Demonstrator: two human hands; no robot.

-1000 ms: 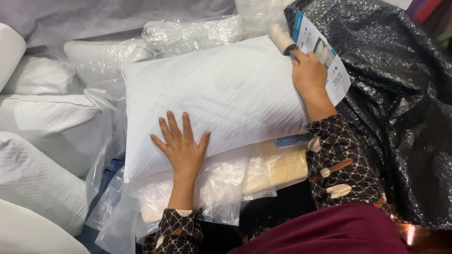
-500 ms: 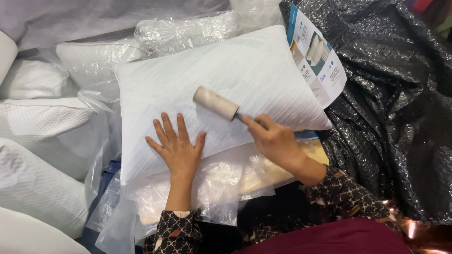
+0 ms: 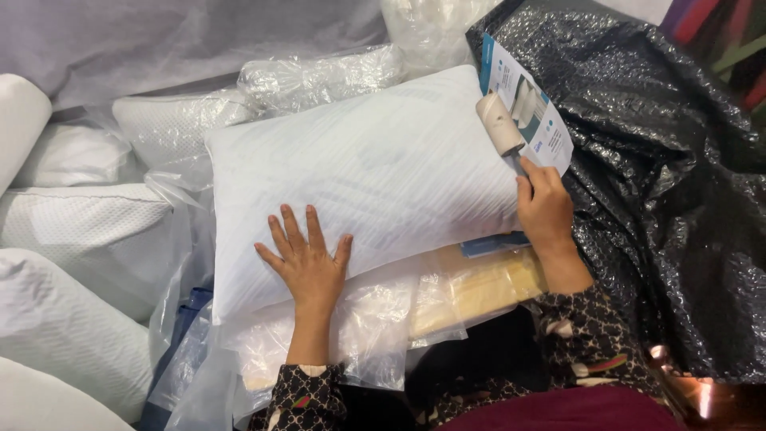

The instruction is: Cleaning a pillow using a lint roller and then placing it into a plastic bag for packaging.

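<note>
The left hand lies flat with fingers spread, steadying the white quilted fabric pillow, while the right hand grips a cream cylindrical lint roller against its far corner.

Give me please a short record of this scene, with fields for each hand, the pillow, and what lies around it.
left hand: left hand lies flat, fingers spread, on the white pillow
right hand: right hand grips the handle of a lint roller, whose roll rests at the pillow's upper right corner
pillow: unwrapped, with a wavy quilted cover, lying on clear plastic bags
beside roller: printed leaflet
left side: more white pillows, some in clear plastic
right side: crumpled black plastic sheet
</note>
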